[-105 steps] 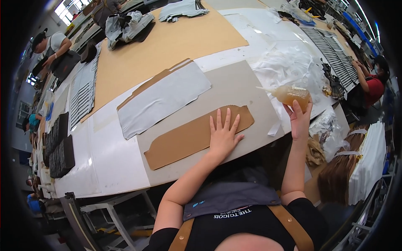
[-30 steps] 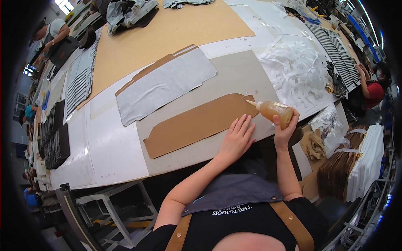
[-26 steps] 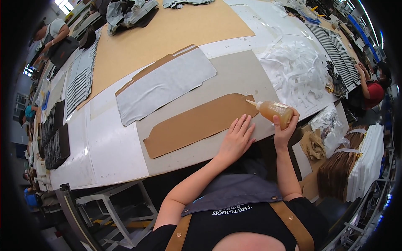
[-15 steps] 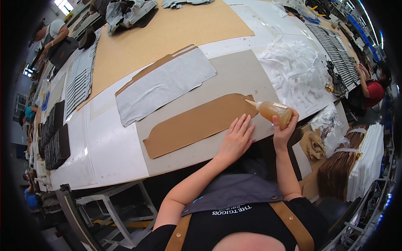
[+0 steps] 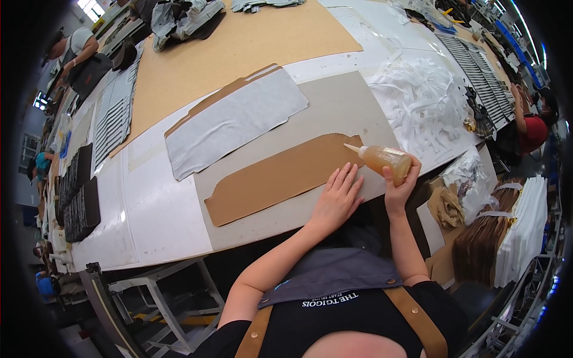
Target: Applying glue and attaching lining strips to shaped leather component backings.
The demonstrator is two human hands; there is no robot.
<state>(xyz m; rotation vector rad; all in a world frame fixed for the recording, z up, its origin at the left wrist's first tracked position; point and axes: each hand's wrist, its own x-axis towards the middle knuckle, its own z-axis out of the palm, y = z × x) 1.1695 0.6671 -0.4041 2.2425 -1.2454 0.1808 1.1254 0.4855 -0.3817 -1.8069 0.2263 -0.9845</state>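
A long brown panel (image 5: 268,184) lies on a grey board (image 5: 334,95) in front of me. My left hand (image 5: 340,197) rests flat at its lower edge, fingertips at the panel and fingers spread slightly. In my right hand (image 5: 398,185) is a translucent squeeze bottle (image 5: 385,160) of amber liquid, tilted with its pale nozzle pointing left over the panel's right end; whether the tip touches it I cannot tell. Farther back, a light grey panel (image 5: 236,119) with a brown strip along its back edge lies diagonally.
White strip scraps (image 5: 418,101) are heaped at right. Tan sheet (image 5: 239,36) spans the back; dark stacked pieces (image 5: 77,209) lie left. Bundled white sheets (image 5: 519,232) stand below the table's right. Co-workers are at left (image 5: 80,51) and right (image 5: 531,131).
Since 3.5 seconds ago, my right hand has lowered the bottle to the panel and my left hand has slid back to its lower edge. In the last half second, the nozzle moved leftward.
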